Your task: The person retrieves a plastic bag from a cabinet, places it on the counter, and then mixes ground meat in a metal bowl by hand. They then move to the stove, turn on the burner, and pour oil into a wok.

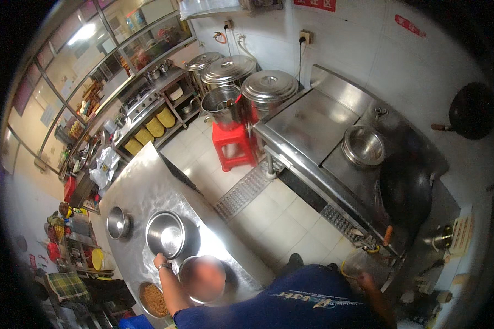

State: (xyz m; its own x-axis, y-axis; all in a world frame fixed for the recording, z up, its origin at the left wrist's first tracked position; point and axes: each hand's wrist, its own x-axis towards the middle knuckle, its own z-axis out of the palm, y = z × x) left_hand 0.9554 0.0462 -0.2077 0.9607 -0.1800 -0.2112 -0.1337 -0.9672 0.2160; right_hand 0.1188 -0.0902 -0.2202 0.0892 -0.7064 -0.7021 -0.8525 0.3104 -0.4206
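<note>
My left hand [160, 260] grips the near rim of a deep stainless steel bowl [166, 232], which looks to have nothing in it. The bowl stands on the steel worktable [148, 193]. Close beside it is another steel bowl [184, 269], whose contents are blurred. A bowl of brown crumbly food [154, 299] lies left of my forearm. Low at my right side, my right hand [366, 281] holds the yellow rim of a translucent container [356, 265]; its shape is partly unclear.
A small steel bowl [117, 223] sits at the worktable's left edge. Across the tiled floor [267, 209] runs a steel range [313, 119] with a large dark wok [407, 193] and stacked basins [364, 146]. A red stool [232, 144] bears a steel pot [222, 105] near lidded stockpots [269, 84].
</note>
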